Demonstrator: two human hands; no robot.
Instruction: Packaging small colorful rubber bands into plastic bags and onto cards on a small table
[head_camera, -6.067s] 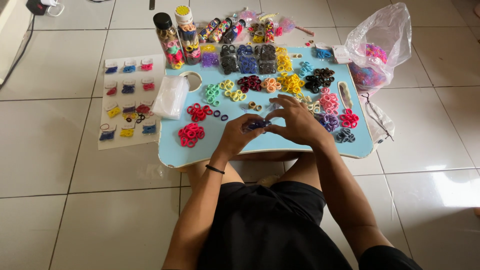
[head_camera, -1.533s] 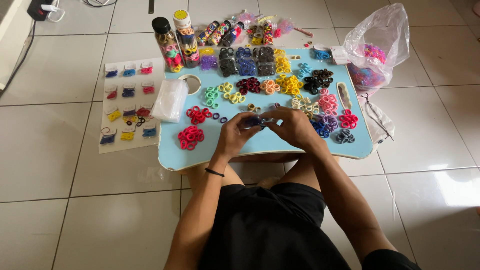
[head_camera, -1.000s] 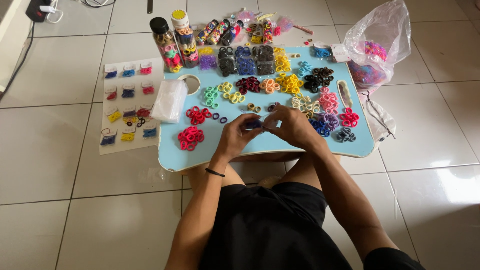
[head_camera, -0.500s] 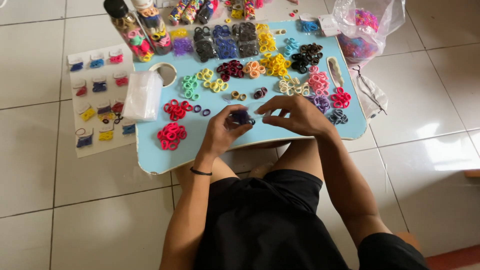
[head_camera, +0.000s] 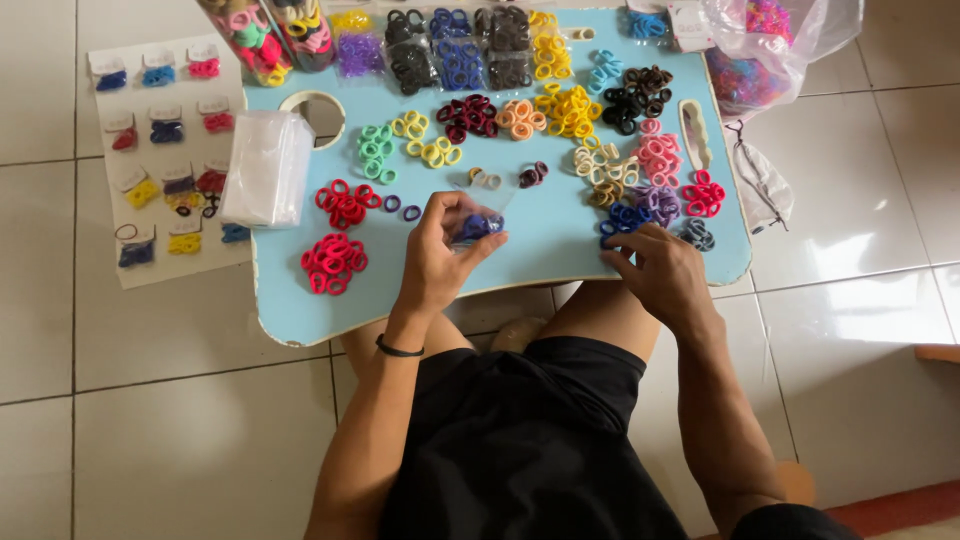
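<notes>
I sit on the floor behind a light blue lap table (head_camera: 560, 245) covered with small piles of coloured hair ties. My left hand (head_camera: 440, 255) holds a small clear bag of dark blue hair ties (head_camera: 476, 226) above the table's front middle. My right hand (head_camera: 660, 270) rests at the front right, its fingertips touching the blue hair tie pile (head_camera: 622, 218). Purple ties (head_camera: 658, 203), red ties (head_camera: 704, 194) and dark grey ties (head_camera: 696, 235) lie just beyond it.
A stack of clear small bags (head_camera: 266, 182) sits at the table's left. A white sheet with packed ties (head_camera: 160, 150) lies on the tiled floor. Bottles (head_camera: 270, 40) stand at the back left, and a plastic bag of ties (head_camera: 760, 50) at the back right.
My right hand left the small bag and moved right to the blue tie pile. My left hand kept the bag. The view tilted down, closer to the table.
</notes>
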